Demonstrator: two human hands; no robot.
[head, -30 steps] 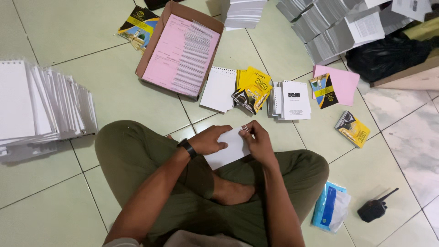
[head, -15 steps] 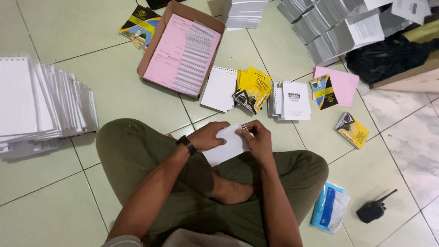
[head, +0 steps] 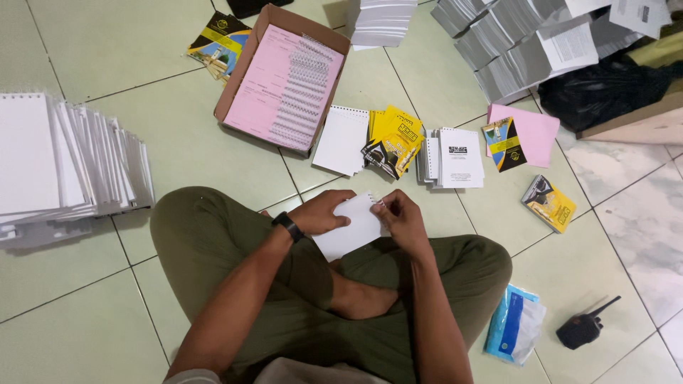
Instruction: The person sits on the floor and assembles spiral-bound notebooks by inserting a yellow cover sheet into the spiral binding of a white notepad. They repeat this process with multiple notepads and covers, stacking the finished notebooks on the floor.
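Observation:
I sit cross-legged on a tiled floor with a small white booklet [head: 353, 229] held over my lap. My left hand [head: 321, 213], with a black watch on the wrist, lies flat on the booklet's left part and presses it down. My right hand [head: 400, 216] pinches the wire spiral at the booklet's upper right edge. On the floor just ahead lie a white spiral pad [head: 342, 139], yellow and black covers [head: 393, 139] and a stack of printed white booklets [head: 455, 156].
A cardboard box [head: 235, 84] with pink sheets and wire spirals stands ahead. Bound white booklets [head: 64, 163] are fanned out at the left. Paper stacks [head: 512, 50] and a black bag [head: 605, 89] are at the back right. A walkie-talkie [head: 582, 328] and blue packet [head: 514, 326] lie at the right.
Both hands stay on the white booklet; the fingers of my right hand have shifted a little along its spiral edge. Nothing else has moved.

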